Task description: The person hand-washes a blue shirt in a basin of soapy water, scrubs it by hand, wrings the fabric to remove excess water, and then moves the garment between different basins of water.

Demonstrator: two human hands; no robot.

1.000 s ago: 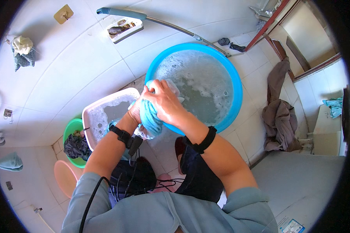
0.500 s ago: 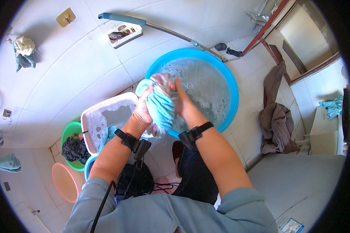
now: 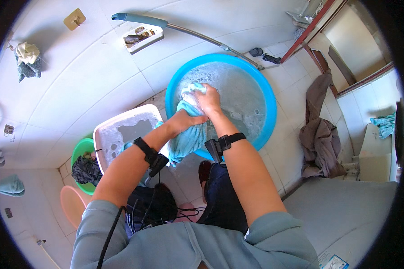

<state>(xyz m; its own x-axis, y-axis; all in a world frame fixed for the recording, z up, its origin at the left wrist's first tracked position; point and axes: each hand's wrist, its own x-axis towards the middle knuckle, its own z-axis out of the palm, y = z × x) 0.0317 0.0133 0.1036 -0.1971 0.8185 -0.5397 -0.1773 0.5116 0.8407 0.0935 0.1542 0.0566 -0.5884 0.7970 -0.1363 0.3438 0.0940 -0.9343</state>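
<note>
In the head view, the left hand point(image 3: 184, 122) closes around the middle of a wet light-blue cloth point(image 3: 188, 141), its thumb pointing right toward the other wrist. The right hand point(image 3: 208, 99), a little farther off, has its fingers curled tightly around the cloth's bunched, paler far end; its fingertips are partly hidden. The cloth is held over the near left part of a round bright-blue washbasin point(image 3: 272, 119), its loose lower folds hanging toward the near side across the rim. Cloudy, sudsy water point(image 3: 242, 96) fills much of this washbasin.

To the left stands a pale pink rectangular basin point(image 3: 137, 109), also holding foamy water. Beyond its left side, a round green basin point(image 3: 79, 148) contains dark crumpled fabric point(image 3: 86, 170), and a peach-coloured tub point(image 3: 69, 207) stands nearer. On the far side, a grey-handled pole point(image 3: 195, 36) leans along the white tiled wall beside a white soap tray point(image 3: 143, 39). At right, a brown garment point(image 3: 321, 143) lies crumpled.
</note>
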